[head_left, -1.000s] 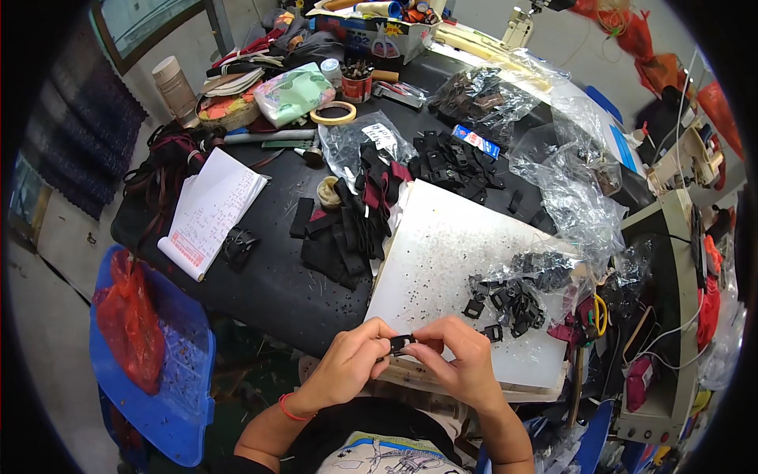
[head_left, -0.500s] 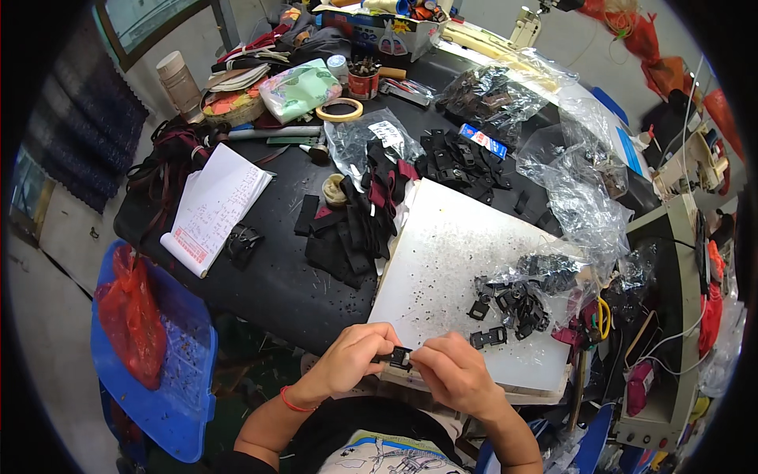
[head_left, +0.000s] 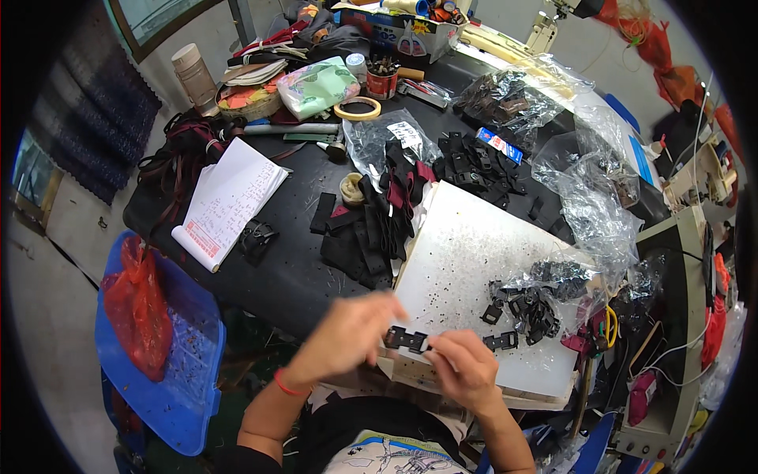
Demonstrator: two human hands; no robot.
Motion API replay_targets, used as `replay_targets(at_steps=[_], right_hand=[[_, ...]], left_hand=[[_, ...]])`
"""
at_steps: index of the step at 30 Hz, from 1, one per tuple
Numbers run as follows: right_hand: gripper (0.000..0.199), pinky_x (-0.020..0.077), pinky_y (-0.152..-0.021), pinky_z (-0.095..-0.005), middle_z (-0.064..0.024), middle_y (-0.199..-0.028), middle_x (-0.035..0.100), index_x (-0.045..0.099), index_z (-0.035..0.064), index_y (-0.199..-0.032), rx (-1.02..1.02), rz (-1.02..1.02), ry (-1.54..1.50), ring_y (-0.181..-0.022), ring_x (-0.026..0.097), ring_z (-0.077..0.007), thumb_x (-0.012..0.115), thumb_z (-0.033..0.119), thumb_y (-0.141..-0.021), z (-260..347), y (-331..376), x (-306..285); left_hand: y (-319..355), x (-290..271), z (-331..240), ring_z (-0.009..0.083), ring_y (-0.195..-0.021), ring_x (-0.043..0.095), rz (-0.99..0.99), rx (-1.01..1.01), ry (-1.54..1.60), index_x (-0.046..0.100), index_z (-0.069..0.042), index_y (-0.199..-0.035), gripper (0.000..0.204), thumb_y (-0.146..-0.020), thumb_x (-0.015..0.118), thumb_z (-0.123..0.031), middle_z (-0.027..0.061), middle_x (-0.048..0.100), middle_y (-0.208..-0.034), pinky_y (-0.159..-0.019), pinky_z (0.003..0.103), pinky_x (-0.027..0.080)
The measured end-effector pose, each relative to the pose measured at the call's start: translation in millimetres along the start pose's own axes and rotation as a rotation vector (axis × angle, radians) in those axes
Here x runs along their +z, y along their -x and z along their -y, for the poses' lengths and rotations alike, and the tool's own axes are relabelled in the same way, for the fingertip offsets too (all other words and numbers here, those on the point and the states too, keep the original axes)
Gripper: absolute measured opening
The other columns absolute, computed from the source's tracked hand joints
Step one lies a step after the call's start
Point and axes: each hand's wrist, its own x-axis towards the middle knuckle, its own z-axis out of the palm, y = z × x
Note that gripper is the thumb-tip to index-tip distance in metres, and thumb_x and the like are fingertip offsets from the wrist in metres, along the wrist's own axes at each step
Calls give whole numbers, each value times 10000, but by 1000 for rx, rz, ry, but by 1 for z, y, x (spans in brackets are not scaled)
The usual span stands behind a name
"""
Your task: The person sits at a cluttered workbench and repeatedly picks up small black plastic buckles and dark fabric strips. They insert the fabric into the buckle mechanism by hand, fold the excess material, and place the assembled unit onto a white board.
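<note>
A black plastic buckle [head_left: 407, 340] is held at its right end by my right hand [head_left: 464, 365], fingers closed on it over the near edge of the white board. My left hand [head_left: 343, 336] hovers just left of the buckle, blurred by motion; its fingers are smeared, so their grip is unclear. A red band circles my left wrist. Close to my right hand on the white board [head_left: 450, 237], another buckle [head_left: 500, 341] lies flat. Beyond it sits a pile of loose black buckles [head_left: 533, 312], partly under clear plastic.
Black webbing strips [head_left: 363, 237] lie left of the board, with black buckle straps [head_left: 474, 166] behind. A notepad [head_left: 233, 197], tape roll [head_left: 357, 109] and clear plastic bags [head_left: 588, 197] share the black table. A blue chair [head_left: 185, 371] bearing a red bag stands at left.
My left hand has come off the buckle and moved slightly left, now blurred. The buckle stays in my right hand, with more of it exposed. The whole view has shifted a little.
</note>
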Motion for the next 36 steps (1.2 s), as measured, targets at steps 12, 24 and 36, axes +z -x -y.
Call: replay_targets(at_steps=[12,24,36], right_hand=[[284,521,-702,-293,-139,-986,635,612,-4,-967,261,-206,-168,-828,639,-226,719,-69,-712,19,3,-2],[200,451,-570,-213,-77,-861,613,624,0,-944,405,-209,-344,-654,563,-94,689,-58,-764,23,1,-5],[147,442,-563,-217,-56,-813,605,621,0,-956,503,-242,-358,-634,558,-80,668,7,-817,25,-2,-8]], left_hand=[[-109,-119,44,304,-767,605,-823,465,-753,600,0,-855,230,-775,689,-197,137,637,-824,-683,374,458],[-12,26,2,106,-859,616,-317,435,316,530,33,-1094,283,-831,633,47,92,636,-932,-744,231,509],[2,59,15,124,-871,625,-147,297,132,607,69,-1112,238,-950,511,-78,115,661,-983,-795,252,522]])
